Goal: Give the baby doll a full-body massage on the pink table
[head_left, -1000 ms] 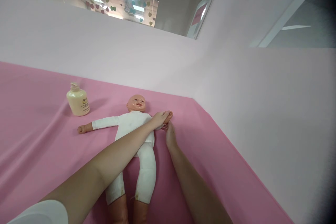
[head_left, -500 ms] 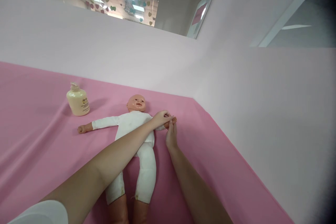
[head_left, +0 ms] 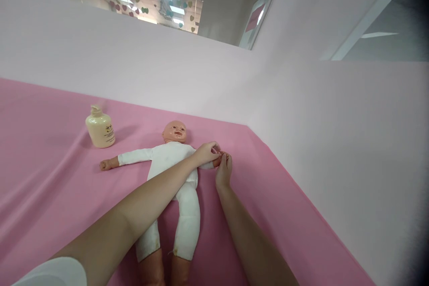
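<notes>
R hand (head_left: 224,172) farther right vs. prev.; now curled at doll's hand (head_left: 217,161)

From where I stand, the white, long-limbed cloth doll body (head_left: 170,155) looks matt, rough at its frayed leg ends (head_left: 178,254), while the round, peach plastic head (head_left: 173,131) shines smoothly. The squat, cream plastic pump bottle (head_left: 99,132) is glossy. The wide, pink, cloth-like cover (head_left: 268,201) seems smooth, softly creased; the flat white wall (head_left: 134,60) looks matt.
</notes>
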The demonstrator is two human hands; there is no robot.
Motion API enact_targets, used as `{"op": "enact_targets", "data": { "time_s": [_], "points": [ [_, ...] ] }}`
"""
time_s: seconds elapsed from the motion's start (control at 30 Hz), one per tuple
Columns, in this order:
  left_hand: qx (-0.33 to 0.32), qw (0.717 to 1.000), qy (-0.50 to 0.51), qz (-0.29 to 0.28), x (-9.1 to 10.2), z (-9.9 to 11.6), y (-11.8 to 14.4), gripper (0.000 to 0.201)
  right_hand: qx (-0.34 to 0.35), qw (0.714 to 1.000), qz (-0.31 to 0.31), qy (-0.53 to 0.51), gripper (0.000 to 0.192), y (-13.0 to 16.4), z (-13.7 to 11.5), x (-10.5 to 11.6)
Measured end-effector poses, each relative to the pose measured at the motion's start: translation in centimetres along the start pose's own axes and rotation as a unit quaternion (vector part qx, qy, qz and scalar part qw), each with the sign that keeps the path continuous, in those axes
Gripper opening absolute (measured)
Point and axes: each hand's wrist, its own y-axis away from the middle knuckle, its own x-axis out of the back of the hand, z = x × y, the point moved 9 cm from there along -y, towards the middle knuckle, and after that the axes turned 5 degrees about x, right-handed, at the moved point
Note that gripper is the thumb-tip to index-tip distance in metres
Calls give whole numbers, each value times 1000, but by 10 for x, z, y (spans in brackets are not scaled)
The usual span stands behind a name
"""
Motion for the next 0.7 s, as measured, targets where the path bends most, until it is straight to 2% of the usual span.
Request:
{"op": "enact_targets", "data": {
  "time_s": [0.23,0.43,0.57,0.7],
  "points": [
    [-25,999,9,-24,-2,9,3,20,34,999,-41,7,40,5,-15,-9],
    [-79,996,-19,-26,-4,13,0,25,9,997,-64,-32,40,10,-16,-19],
    [-72,997,-7,-15,-4,8,-5,24,-11,995,-84,-43,37,12,-14,-24],
    [-57,998,14,-11,-3,7,-5,18,3,995,-99,-26,36,12,-14,-25]
  ]
}}
